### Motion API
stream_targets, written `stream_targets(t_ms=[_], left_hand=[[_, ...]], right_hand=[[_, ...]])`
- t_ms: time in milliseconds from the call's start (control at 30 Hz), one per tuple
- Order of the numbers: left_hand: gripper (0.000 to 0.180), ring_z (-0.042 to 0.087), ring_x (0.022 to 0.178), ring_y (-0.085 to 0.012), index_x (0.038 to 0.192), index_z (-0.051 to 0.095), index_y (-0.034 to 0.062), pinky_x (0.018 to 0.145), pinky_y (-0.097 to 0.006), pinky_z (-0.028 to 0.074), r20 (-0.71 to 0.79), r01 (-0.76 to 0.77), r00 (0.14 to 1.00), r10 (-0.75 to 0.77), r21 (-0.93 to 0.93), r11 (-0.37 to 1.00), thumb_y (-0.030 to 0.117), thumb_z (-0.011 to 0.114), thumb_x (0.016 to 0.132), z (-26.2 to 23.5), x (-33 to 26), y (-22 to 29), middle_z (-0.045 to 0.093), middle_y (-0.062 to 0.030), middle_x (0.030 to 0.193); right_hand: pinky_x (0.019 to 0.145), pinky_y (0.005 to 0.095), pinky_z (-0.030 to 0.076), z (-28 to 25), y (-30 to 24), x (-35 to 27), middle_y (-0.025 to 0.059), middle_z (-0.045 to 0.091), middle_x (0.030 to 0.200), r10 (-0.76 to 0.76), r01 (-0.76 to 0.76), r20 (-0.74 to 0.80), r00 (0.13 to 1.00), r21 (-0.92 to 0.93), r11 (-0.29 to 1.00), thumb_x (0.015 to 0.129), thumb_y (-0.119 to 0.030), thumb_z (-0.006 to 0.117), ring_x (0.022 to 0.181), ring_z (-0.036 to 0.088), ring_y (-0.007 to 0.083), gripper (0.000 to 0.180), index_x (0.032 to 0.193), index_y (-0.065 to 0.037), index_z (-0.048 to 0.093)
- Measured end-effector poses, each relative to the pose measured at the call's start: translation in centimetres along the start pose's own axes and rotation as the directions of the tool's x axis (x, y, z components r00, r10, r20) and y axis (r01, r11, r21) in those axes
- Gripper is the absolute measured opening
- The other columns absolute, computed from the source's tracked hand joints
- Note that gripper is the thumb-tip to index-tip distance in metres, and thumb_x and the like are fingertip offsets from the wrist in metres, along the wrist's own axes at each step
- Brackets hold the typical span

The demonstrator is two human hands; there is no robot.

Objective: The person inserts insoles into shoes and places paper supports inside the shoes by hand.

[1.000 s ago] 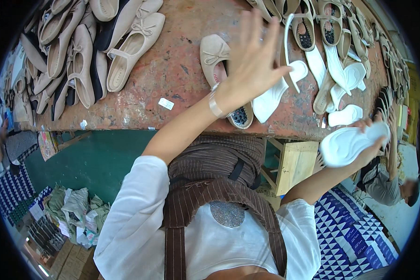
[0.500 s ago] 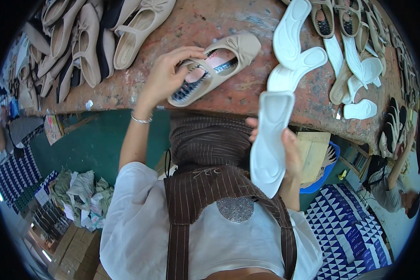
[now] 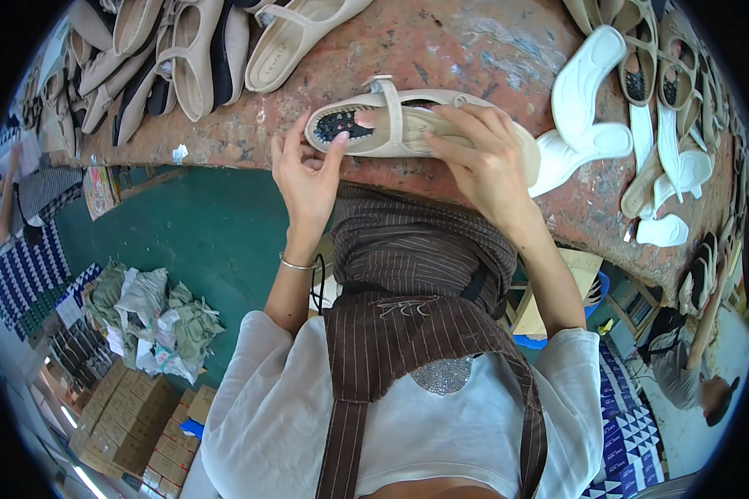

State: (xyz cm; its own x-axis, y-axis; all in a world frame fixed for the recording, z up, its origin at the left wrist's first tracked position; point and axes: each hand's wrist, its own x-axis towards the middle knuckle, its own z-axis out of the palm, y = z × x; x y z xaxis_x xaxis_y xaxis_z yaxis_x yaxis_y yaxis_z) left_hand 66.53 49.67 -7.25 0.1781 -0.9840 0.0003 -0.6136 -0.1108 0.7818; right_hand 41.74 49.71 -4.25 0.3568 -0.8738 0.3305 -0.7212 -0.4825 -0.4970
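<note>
Worn red workbench (image 3: 441, 50), left hand (image 3: 308, 170), right hand (image 3: 487, 162), beige shoe (image 3: 391, 129)

A worn reddish-brown workbench (image 3: 466, 50) is seen across the top of the frame. A green floor (image 3: 200, 241) is seen at centre left, with crumpled cloth scraps (image 3: 154, 320) piled on it. Cardboard boxes (image 3: 133, 428) are stacked at lower left. Blue-and-white patterned flooring (image 3: 632, 449) is seen at lower right.

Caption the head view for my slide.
Both hands, left and right, hold a beige shoe at the edge of a worn workbench.
</note>
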Motion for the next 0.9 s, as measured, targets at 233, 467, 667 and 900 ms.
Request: stream_targets(t_ms=[233,467,667,900], left_hand=[[0.068,0.061,0.079,-0.0112,0.126,0.059,-0.0058,0.063,-0.024,0.058,0.096,0.035,0.995,-0.012,-0.247,0.968,0.014,0.09,0.069,0.4,2.0,-1.4,0.048,-0.0069,0.105],[0.07,0.058,0.078,-0.0101,0.125,0.059,-0.0057,0.063,-0.022,0.058,0.126,0.036,0.992,0.004,-0.317,0.948,0.014,0.091,0.066,0.2,2.3,-1.9,0.047,-0.0056,0.103],[0.067,0.058,0.078,-0.0096,0.124,0.059,-0.0063,0.061,-0.022,0.058,0.156,0.062,0.988,-0.006,-0.357,0.932,0.015,0.09,0.069,0.0,2.6,-2.3,0.048,-0.0055,0.101],[0.047,0.062,0.079,-0.0103,0.117,0.063,-0.007,0.061,-0.022,0.056,0.116,0.067,0.993,-0.023,-0.394,0.917,0.01,0.083,0.078,0.5,3.1,-2.5,0.052,-0.0049,0.098]], right_hand=[[0.093,0.0398,0.051,3.2,0.1,2.6,0.0109,0.068,0.114,0.037,-0.045,0.04,0.998,0.204,0.978,0.07,-0.001,0.071,0.109,0.063,0.0297,0.025,0.094,-0.003,0.075],[0.091,0.0384,0.053,3.2,-0.2,3.2,0.0142,0.069,0.111,0.029,-0.053,0.121,0.992,0.204,0.977,0.072,0.003,0.07,0.106,0.065,0.0314,0.021,0.093,0.0,0.073],[0.088,0.0375,0.054,4.5,-1.0,4.5,0.0142,0.07,0.11,0.091,-0.105,0.068,0.994,0.247,0.963,0.073,0.003,0.071,0.104,0.067,0.0314,0.019,0.092,0.0,0.073],[0.082,0.0362,0.055,6.0,-1.3,4.7,0.0092,0.071,0.104,0.084,-0.097,0.078,0.993,0.186,0.978,0.073,0.002,0.069,0.094,0.068,0.028,0.018,0.089,-0.002,0.074]])
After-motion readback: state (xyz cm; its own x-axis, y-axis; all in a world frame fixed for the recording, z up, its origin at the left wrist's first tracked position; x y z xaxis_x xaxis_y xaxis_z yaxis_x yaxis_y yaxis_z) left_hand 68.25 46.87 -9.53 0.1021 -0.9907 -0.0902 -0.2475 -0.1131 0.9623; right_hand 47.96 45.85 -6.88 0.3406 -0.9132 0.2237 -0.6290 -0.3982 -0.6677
